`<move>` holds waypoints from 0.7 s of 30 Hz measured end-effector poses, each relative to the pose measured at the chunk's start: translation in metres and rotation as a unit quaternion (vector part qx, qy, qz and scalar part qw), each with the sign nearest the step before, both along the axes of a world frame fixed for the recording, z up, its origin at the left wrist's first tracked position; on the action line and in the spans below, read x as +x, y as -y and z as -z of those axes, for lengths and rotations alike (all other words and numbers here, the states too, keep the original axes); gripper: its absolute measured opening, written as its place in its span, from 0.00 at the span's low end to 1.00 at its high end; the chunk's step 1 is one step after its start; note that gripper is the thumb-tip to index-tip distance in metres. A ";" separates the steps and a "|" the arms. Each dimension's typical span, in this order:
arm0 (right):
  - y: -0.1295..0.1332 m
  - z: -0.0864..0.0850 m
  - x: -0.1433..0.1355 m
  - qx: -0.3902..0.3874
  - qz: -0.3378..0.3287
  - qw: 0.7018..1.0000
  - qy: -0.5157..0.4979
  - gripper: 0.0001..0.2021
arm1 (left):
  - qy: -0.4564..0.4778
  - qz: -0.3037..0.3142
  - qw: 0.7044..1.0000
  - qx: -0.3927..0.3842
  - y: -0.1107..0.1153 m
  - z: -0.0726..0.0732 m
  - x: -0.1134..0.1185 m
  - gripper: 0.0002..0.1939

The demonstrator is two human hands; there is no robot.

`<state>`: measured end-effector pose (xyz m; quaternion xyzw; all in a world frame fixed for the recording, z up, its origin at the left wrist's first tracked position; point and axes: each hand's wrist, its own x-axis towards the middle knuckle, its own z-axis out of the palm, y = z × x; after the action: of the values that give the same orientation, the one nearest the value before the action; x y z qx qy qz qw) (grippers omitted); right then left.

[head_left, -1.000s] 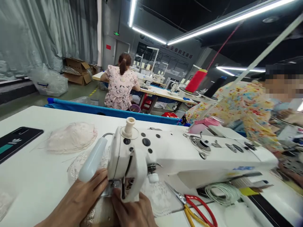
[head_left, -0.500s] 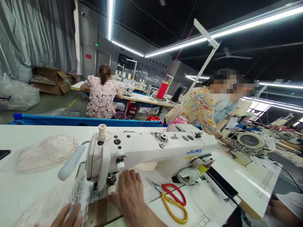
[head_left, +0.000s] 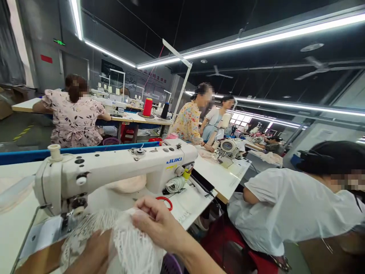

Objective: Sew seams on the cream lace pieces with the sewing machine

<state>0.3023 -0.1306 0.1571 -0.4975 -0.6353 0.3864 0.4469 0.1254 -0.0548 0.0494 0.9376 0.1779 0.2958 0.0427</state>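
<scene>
A white JUKI sewing machine (head_left: 114, 167) stands on the white table. In front of its needle end, a sheer white fabric with stringy gathers (head_left: 134, 243) is lifted off the surface. My right hand (head_left: 159, 224) pinches the fabric's upper edge between thumb and fingers. Beneath and behind the sheer cloth, my left hand (head_left: 91, 251) shows partly through it; its fingers are covered and blurred. The red handle of the scissors (head_left: 167, 203) peeks out behind my right hand. A coil of pale cord (head_left: 175, 185) lies by the machine's base.
A person in a white shirt (head_left: 302, 205) leans close on the right. Another person in pink print (head_left: 74, 114) sits at the back left, and a person in yellow floral (head_left: 186, 121) stands behind the machine. A purple basket (head_left: 171, 264) is below the table edge.
The view has turned right, bringing in the white-shirted person. My right hand has come away from the machine bed and taken hold of the fabric, which now hangs raised over my left hand.
</scene>
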 end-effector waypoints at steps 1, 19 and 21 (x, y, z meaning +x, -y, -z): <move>0.007 0.002 -0.001 0.001 0.010 0.998 -0.055 0.12 | 0.034 -0.009 0.971 -0.235 0.004 -0.011 0.008 0.22; 0.089 0.084 -0.052 -0.183 -0.209 0.955 -0.108 0.13 | 0.129 0.016 0.696 -0.706 0.130 -0.004 -0.083 0.29; 0.096 0.096 -0.063 -0.201 -0.221 0.948 -0.113 0.19 | 0.089 0.001 0.719 -0.689 0.138 -0.002 -0.094 0.29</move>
<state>0.2397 -0.2262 0.0614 -0.3772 -0.5840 0.6487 0.3094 0.0311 -0.1927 0.0512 0.6186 0.3270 0.1736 0.6930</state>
